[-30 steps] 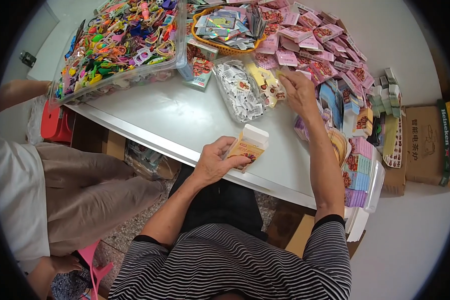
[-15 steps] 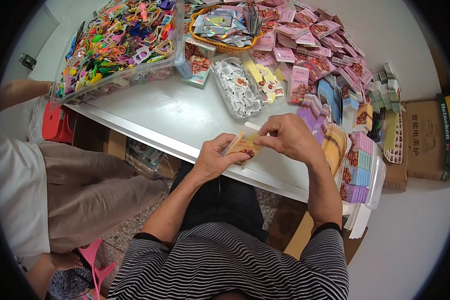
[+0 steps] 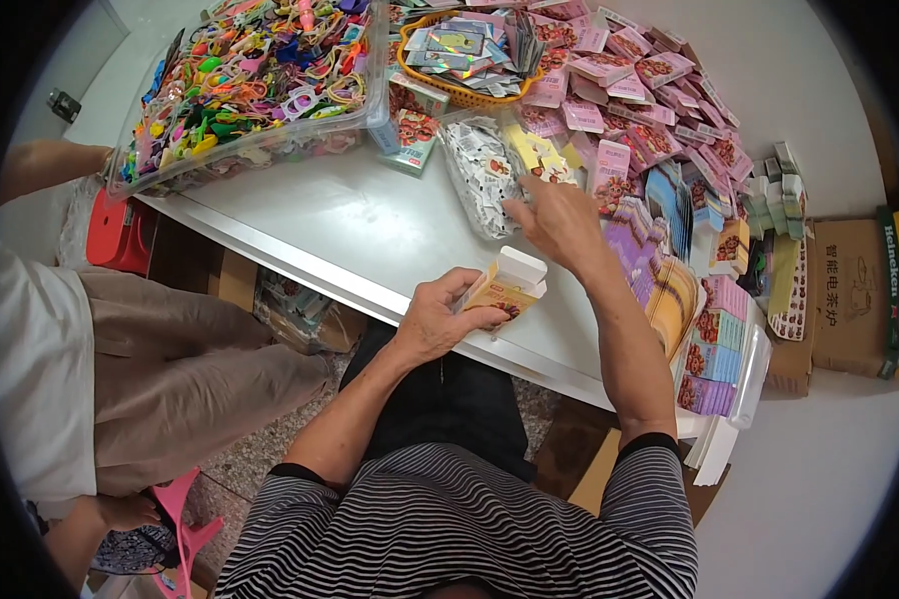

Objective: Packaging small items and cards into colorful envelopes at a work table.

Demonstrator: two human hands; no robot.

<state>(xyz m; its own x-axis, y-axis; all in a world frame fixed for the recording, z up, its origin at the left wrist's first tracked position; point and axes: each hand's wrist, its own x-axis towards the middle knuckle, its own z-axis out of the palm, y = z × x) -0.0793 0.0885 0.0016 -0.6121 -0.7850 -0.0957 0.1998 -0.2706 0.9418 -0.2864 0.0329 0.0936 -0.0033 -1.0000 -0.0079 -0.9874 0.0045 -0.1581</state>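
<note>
My left hand [image 3: 438,317] grips a small yellow carton [image 3: 507,290] at the table's front edge. The carton stands tilted, its white top flaps raised. Farther off, my right hand [image 3: 566,228] reaches over the right side of a clear plastic container [image 3: 467,210] full of small white packets [image 3: 481,165]. Thumb and forefinger are apart there, with nothing visible between them. Just beyond those fingertips lie yellow picture cards [image 3: 544,155], partly covered by the hand.
Colourful hair ties and trinkets fill a large clear bin [image 3: 240,140] at left. Behind is a yellow basket [image 3: 469,95] of shiny cards. Pink cartons [image 3: 619,90] are heaped at the back right, purple and orange card stacks [image 3: 669,290] nearer. Another person's arm [image 3: 55,172] touches the bin.
My right hand has let go of the yellow carton and moved away to the packets and cards. The carton in my left hand has turned more upright, its flaps now showing.
</note>
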